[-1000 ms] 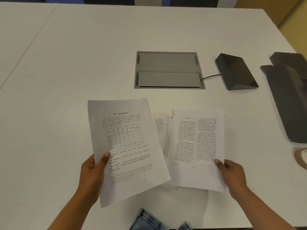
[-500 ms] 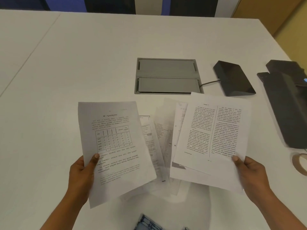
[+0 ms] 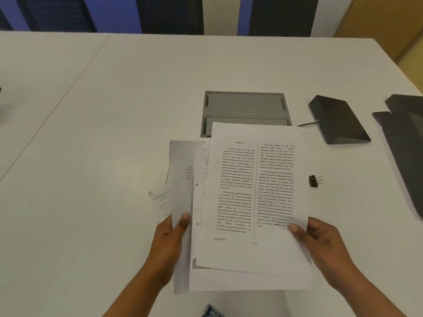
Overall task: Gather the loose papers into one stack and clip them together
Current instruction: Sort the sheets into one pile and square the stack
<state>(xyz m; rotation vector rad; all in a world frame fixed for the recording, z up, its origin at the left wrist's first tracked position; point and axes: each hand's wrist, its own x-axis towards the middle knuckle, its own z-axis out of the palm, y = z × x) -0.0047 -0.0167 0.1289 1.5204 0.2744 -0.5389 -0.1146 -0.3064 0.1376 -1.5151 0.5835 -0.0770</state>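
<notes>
Holding a rough fan of papers [image 3: 254,191] over a white table [image 3: 114,133], a person grips the bundle from both sides. The left hand [image 3: 170,239] pinches the sheets on the left, thumb on top and fingers curled beneath. The right hand [image 3: 325,243] pinches the lower right margin of the top printed page in the same way. Neither hand is free or flat; both are closed on paper.

The sheets overlap but are not squared. Several left edges stick out in steps, and a small slip [image 3: 163,201] juts past the left thumb. Gripping opposite lower edges looks meant to let the sheets slide over one another and be knocked into line. Whether the bundle's lower edge touches the table cannot be told.

A black binder clip [image 3: 314,180] lies on the table just right of the papers, apart from them and near the right hand, probably left there within easy reach. Gathering appears nearly done; squaring and clipping are not yet done. One hand must let go to fetch the clip, and the loosely fanned sheets could slip then.

Beyond the papers, a grey hatch [image 3: 245,104] set into the table is partly hidden by the top page. A dark wedge-shaped box [image 3: 338,120] with a cable [image 3: 307,124] sits to its right.
</notes>
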